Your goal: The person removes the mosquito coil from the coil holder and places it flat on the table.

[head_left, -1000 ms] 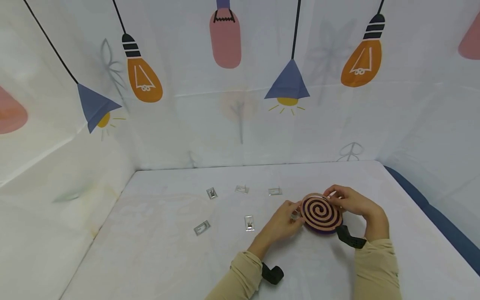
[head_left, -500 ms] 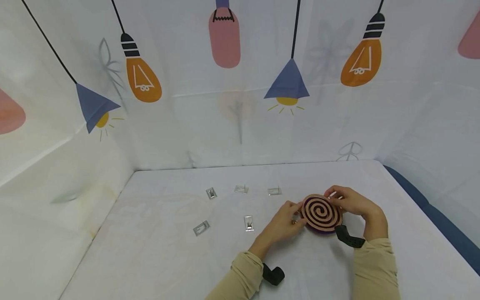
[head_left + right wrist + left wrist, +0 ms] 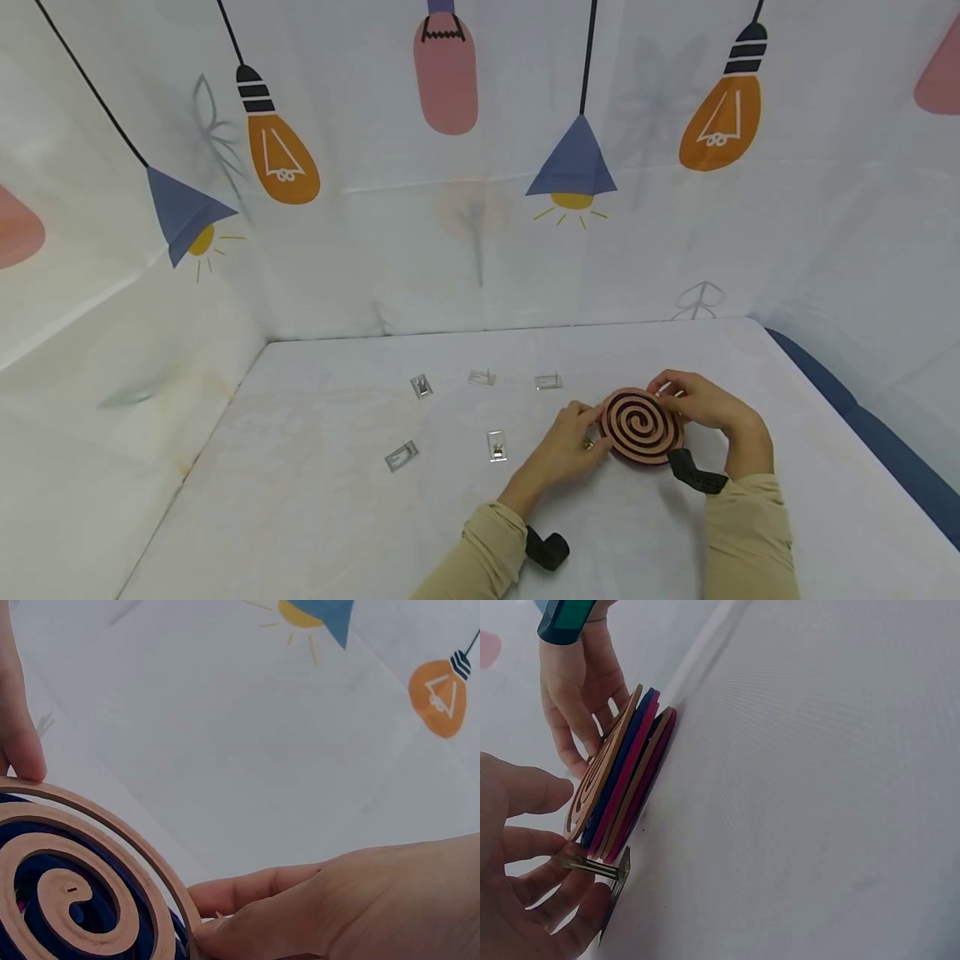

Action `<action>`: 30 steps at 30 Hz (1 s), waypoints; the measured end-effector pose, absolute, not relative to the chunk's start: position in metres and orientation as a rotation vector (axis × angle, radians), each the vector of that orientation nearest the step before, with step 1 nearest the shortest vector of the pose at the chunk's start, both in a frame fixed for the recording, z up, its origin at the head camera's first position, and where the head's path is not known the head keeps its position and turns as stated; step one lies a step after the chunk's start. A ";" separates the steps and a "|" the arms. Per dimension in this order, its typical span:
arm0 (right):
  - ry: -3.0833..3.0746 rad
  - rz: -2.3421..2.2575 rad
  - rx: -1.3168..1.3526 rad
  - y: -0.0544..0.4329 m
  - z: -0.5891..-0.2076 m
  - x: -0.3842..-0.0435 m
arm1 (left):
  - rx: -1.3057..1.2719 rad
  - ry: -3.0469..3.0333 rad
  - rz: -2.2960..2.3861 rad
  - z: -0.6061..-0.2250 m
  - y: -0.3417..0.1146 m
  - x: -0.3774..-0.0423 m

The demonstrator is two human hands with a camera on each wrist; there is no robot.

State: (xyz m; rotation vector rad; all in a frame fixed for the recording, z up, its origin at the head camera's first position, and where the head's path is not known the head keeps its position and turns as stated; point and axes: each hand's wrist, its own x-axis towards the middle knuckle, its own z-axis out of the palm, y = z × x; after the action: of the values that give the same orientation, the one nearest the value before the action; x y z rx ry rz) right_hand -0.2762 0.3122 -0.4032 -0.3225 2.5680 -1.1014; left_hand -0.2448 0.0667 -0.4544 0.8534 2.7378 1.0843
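A stack of round mosquito coils (image 3: 641,427) lies between my hands at the right of the table in the head view. Its top coil is tan; blue, pink, brown and purple layers show beneath it in the left wrist view. My left hand (image 3: 558,446) holds the stack's left edge with thumb and fingertips. By those fingers, close under the edge, stands a metal coil stand (image 3: 611,874). At the far right rim my right hand (image 3: 708,404) pinches the coils, thumb on the near side in the right wrist view.
Several thin metal coil stands, such as one stand (image 3: 497,446) and another stand (image 3: 402,456), lie scattered left of the hands on the white table (image 3: 315,517). A white cloth wall (image 3: 375,242) with printed lamps rises behind.
Both hands keep their places on the stack. The dark purple edge below the top coil shows less than it did a second ago.
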 end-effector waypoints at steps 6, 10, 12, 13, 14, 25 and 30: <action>2.606 -1.058 -0.325 0.311 -0.404 -0.277 | 0.847 2.733 1.083 -0.455 0.067 -0.245; 2.624 -1.038 -0.330 0.312 -0.403 -0.277 | 0.848 2.731 1.085 -0.454 0.067 -0.245; 2.630 -1.037 -0.325 0.312 -0.404 -0.277 | 0.856 2.733 1.085 -0.454 0.067 -0.245; 2.632 -1.034 -0.326 0.312 -0.404 -0.277 | 0.859 2.735 1.085 -0.454 0.067 -0.245; 2.633 -1.034 -0.326 0.312 -0.404 -0.278 | 0.862 2.737 1.084 -0.454 0.067 -0.245; 2.624 -1.048 -0.292 0.311 -0.403 -0.277 | 0.845 2.728 1.080 -0.453 0.066 -0.245; 2.618 -1.051 -0.266 0.312 -0.401 -0.276 | 0.862 2.734 1.085 -0.454 0.067 -0.245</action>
State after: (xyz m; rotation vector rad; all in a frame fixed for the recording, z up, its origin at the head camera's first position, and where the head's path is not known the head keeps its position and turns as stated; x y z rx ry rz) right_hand -0.2755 0.3121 -0.4012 -0.2661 2.6182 -1.0512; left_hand -0.2454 0.0668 -0.4536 0.8621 2.7342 1.0850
